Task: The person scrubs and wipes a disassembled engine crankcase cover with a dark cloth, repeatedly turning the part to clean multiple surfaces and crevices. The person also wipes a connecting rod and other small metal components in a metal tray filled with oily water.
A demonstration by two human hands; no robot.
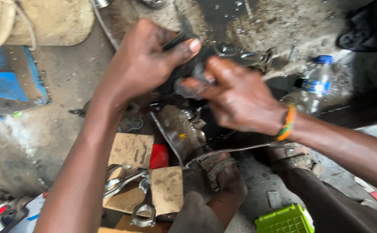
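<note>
Two hands meet at upper centre of the frame. Our left hand (147, 58) is clamped on a dark part (187, 60), thumb pressed across its top. Our right hand (236, 92) grips the same part from the right, fingers curled on a crumpled clear plastic scrap (188, 86) at its underside. Motion blur here, so we cannot tell exactly what the part is. An orange and green wristband (287, 124) sits on our right wrist.

Just below the hands: a greasy metal assembly (182, 129) with a thin metal strip (236, 151) running right from it. Our sandalled feet (223, 172) are beneath that, lower centre.

Lower left of centre: cardboard pieces (132, 149), a red item (159, 156) between them, and wrenches (126, 181) lying on the cardboard.

Right of the hands: clear plastic bottle (315, 84) with blue cap, upright on the wet concrete floor (67, 82). Bottom right: lime green crate (283, 220). Left edge: blue object (7, 77).
</note>
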